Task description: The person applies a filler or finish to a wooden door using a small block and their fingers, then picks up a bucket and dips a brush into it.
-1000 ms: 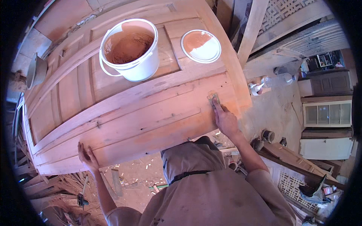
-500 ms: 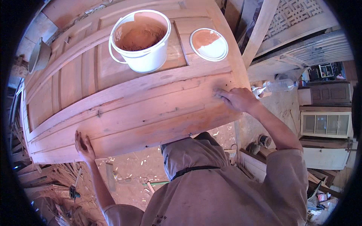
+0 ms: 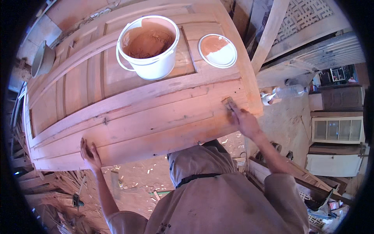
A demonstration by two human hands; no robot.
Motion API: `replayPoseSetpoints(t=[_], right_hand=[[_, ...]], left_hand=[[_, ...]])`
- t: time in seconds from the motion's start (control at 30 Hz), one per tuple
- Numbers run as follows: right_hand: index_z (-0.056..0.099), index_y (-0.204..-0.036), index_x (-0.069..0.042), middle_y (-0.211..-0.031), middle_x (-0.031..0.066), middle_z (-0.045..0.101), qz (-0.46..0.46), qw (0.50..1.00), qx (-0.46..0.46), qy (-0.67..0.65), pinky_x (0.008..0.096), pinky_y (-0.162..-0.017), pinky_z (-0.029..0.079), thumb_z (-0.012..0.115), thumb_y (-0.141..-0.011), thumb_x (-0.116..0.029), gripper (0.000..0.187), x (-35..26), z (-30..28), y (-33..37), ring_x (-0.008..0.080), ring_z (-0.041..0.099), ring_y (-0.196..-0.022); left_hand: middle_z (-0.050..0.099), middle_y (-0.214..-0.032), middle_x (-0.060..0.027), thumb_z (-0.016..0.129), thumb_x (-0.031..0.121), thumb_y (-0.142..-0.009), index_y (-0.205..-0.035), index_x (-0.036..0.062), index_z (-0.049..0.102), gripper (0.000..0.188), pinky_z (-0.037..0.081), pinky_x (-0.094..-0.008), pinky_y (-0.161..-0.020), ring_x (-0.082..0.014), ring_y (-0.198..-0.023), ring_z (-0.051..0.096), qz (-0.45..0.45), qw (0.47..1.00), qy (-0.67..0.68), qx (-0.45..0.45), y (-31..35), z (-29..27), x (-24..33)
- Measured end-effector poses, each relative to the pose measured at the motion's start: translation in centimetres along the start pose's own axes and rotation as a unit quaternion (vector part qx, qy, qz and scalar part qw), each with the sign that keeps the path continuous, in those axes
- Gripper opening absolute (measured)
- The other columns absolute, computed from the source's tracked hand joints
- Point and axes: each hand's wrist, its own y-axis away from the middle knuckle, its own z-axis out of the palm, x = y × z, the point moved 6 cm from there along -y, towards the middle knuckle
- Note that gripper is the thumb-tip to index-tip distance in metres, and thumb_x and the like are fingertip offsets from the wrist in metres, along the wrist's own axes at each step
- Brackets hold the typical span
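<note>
A panelled wooden door (image 3: 128,113) lies flat in front of me. My right hand (image 3: 244,121) grips a small putty knife (image 3: 230,103) and presses its blade on the door's right end, near the corner. My left hand (image 3: 90,154) rests flat on the door's near edge at the left, fingers spread. A white bucket (image 3: 150,48) with brown filler paste stands on the door's far side. Its white lid (image 3: 217,50), smeared with the same brown paste, lies to the right of it.
Wood shavings and scraps (image 3: 128,183) cover the ground under the door's near edge. A plastic bottle (image 3: 286,92) lies on the ground at the right. Timber boards (image 3: 269,35) and a lattice panel (image 3: 302,17) lean at the far right; cabinets (image 3: 337,130) stand beyond.
My right hand has slid with the putty knife along the door's right end, from near the corner edge back toward me. The left hand stays on the near edge.
</note>
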Motion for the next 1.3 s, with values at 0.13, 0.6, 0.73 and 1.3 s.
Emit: replayPoseSetpoints(t=[0.13, 0.6, 0.73, 1.3], right_hand=[[0.033, -0.156, -0.024, -0.092, 0.0249, 0.066, 0.036, 0.998, 0.049, 0.006, 0.0518, -0.064, 0.056, 0.05, -0.101, -0.024, 0.057, -2.1, 1.5, 0.2, 0.0424, 0.067, -0.07], [0.046, -0.146, -0.029, -0.084, 0.0194, 0.068, -0.1, 0.988, -0.088, 0.081, 0.0519, -0.069, 0.055, 0.051, -0.098, -0.028, 0.048, -1.6, -3.8, -2.0, 0.0392, 0.069, -0.077], [0.048, -0.144, -0.03, -0.085, 0.0175, 0.068, -0.136, 0.974, -0.128, 0.132, 0.0522, -0.069, 0.055, 0.053, -0.095, -0.024, 0.05, -0.9, -3.9, -4.1, 0.0367, 0.069, -0.076], [0.029, -0.157, -0.023, -0.094, 0.0255, 0.066, 0.054, 0.997, 0.057, -0.023, 0.0537, -0.066, 0.056, 0.049, -0.101, -0.026, 0.06, -2.1, 2.8, 0.0, 0.0445, 0.066, -0.07]], left_hand=[[0.053, -0.142, -0.0236, 0.06, 0.025, -0.1, -0.131, -0.0056, 0.057, 0.043, 0.039, -0.0469, -0.111, -0.0375, -0.132, 0.05, -0.011, 1.0, 0.016, -0.013, -0.1, 0.4, 0.4], [0.055, -0.14, -0.0236, 0.059, 0.027, -0.1, -0.129, -0.0064, 0.058, 0.044, 0.04, -0.0476, -0.11, -0.0388, -0.132, 0.051, -0.003, 1.0, 0.019, -0.015, -0.4, 0.6, 0.4], [0.055, -0.14, -0.023, 0.058, 0.029, -0.1, -0.13, -0.005, 0.058, 0.045, 0.038, -0.0481, -0.111, -0.0392, -0.132, 0.05, -0.002, 1.0, 0.014, -0.008, -0.1, 0.3, -0.1], [0.056, -0.139, -0.0243, 0.058, 0.026, -0.1, -0.129, -0.0054, 0.059, 0.043, 0.039, -0.0491, -0.11, -0.0401, -0.131, 0.051, 0.0, 1.0, -0.017, -0.015, -0.4, 0.0, 0.6]])
